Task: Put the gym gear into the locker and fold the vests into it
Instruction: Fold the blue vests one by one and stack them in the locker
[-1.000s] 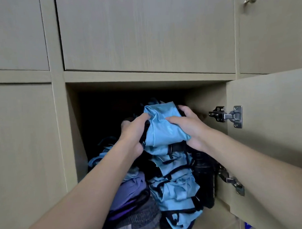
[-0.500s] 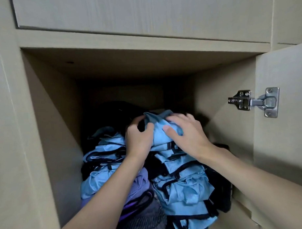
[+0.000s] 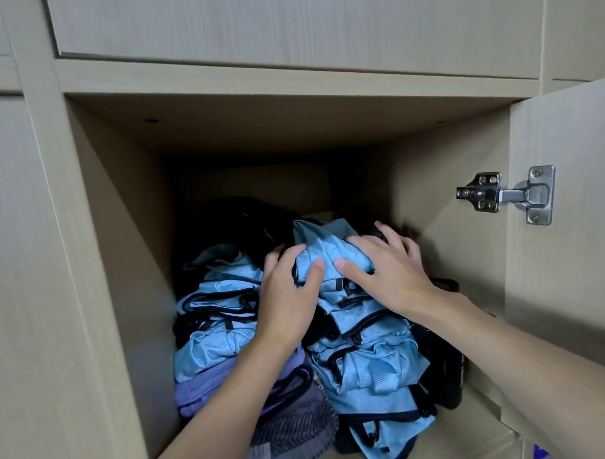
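I look into the open locker [image 3: 123, 256], which fills the middle of the frame. Both hands are inside it, on the top vest [image 3: 329, 249], a crumpled light blue piece a little above the centre of the frame.

The left hand [image 3: 289, 298] grips the left side of this vest. Its thumb presses on the front of the cloth and its fingers [image 3: 274, 259] curl round behind the edge, so the opening is narrow. The right hand [image 3: 392, 277] lies palm down on the right side of the vest. Its fingers are spread wide and almost straight, and the thumb touches the cloth just beside the left thumb. Its outer fingers reach past the vest to something dark behind; I cannot tell what that is.

The top vest sits on the right pile [image 3: 367, 361] of blue vests with black trim. A left pile [image 3: 215, 321] of the same vests stands just beside it, on a purple cloth [image 3: 204, 390]. A grey knitted item [image 3: 294, 432] lies at the lower centre. A black thing [image 3: 443, 365] stands between the right pile and the locker wall. The door [image 3: 571, 305] stands open at the right of the frame, with its metal hinge [image 3: 505, 196].
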{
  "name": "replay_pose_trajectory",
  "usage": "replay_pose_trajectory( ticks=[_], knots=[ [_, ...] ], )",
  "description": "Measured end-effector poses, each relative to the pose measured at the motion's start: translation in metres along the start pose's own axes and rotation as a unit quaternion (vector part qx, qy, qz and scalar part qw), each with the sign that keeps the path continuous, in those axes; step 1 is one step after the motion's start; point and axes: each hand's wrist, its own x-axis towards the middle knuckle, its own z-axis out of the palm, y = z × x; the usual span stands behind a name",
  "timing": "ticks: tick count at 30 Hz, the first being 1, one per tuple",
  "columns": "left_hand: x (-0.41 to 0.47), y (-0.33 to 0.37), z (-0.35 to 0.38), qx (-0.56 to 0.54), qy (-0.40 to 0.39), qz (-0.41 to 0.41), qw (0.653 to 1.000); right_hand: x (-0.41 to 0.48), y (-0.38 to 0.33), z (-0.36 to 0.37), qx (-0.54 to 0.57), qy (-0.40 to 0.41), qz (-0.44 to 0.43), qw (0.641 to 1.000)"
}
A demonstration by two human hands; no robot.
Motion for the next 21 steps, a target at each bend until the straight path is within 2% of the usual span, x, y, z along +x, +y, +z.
replay_pose_trajectory(
  ticks=[3, 6, 21],
  knots=[
    [0.0, 0.001, 0.0, 0.015, -0.008, -0.021, 1.0, 0.003, -0.003, 0.006, -0.03, -0.013, 0.012, 0.999],
    [-0.007, 0.002, -0.003, 0.023, -0.009, -0.011, 1.0, 0.003, -0.007, 0.005, -0.046, 0.014, 0.013, 0.999],
    [-0.058, 0.02, -0.029, 0.022, -0.023, 0.003, 0.999, -0.035, -0.031, -0.028, -0.001, 0.046, 0.01, 0.999]
  ],
)
